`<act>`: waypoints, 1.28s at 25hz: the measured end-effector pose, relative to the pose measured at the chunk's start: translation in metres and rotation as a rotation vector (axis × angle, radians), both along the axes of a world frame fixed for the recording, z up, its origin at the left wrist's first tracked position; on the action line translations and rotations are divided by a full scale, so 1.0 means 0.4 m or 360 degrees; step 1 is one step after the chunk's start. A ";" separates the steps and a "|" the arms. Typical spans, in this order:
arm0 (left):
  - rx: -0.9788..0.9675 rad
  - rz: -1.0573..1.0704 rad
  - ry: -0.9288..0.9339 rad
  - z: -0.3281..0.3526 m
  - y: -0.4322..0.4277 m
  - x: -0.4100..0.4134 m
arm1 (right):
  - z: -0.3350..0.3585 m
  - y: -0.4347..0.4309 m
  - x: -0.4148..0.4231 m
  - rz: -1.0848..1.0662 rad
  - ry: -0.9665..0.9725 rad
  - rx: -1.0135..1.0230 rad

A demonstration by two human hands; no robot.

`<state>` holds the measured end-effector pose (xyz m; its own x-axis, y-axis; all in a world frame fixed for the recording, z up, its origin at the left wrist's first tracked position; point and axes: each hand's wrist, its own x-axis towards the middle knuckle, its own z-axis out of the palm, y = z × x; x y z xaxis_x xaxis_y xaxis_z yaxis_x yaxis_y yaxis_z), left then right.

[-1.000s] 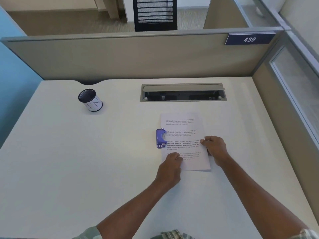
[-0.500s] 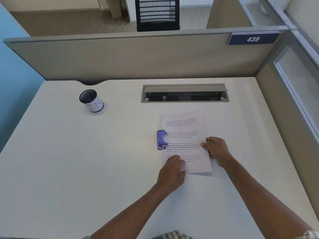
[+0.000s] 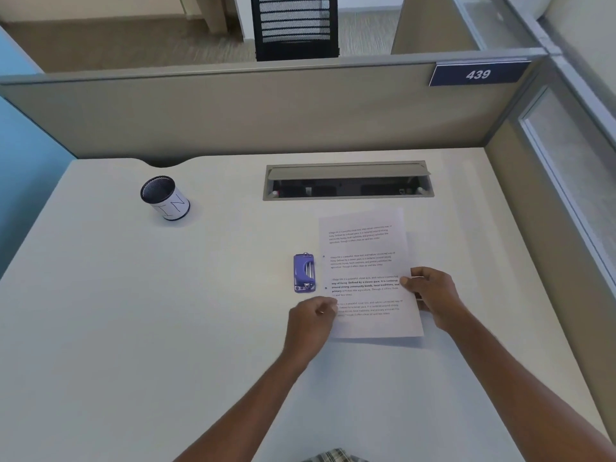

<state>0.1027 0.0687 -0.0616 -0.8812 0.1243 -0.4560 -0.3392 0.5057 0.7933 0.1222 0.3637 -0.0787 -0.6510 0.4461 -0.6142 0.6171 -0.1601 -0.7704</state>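
Paper [image 3: 363, 261] pulled clear of punch [image 3: 304, 273]; left hand [image 3: 310, 323], right hand [image 3: 431, 295] pinching its edges.

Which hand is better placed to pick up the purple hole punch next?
Left, probably. The left hand pinches the paper at its left edge, close to the hole punch; the right hand grips the opposite edge, farther away.
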 end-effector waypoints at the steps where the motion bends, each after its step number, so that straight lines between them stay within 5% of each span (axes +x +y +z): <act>1: 0.0033 0.0067 -0.0027 0.003 0.000 -0.016 | 0.004 0.013 0.007 -0.0005 0.0009 -0.0009; 6: 0.0139 0.0216 -0.0056 0.019 0.042 -0.102 | 0.033 0.083 0.039 -0.0057 0.0059 -0.0037; 20: 0.0230 -0.0094 -0.0369 -0.002 0.372 -0.248 | 0.106 0.310 0.117 -0.0197 0.0110 0.0053; 32: 0.0297 -0.0164 -0.0469 -0.038 0.655 -0.243 | 0.087 0.508 0.072 -0.0347 -0.0158 0.0897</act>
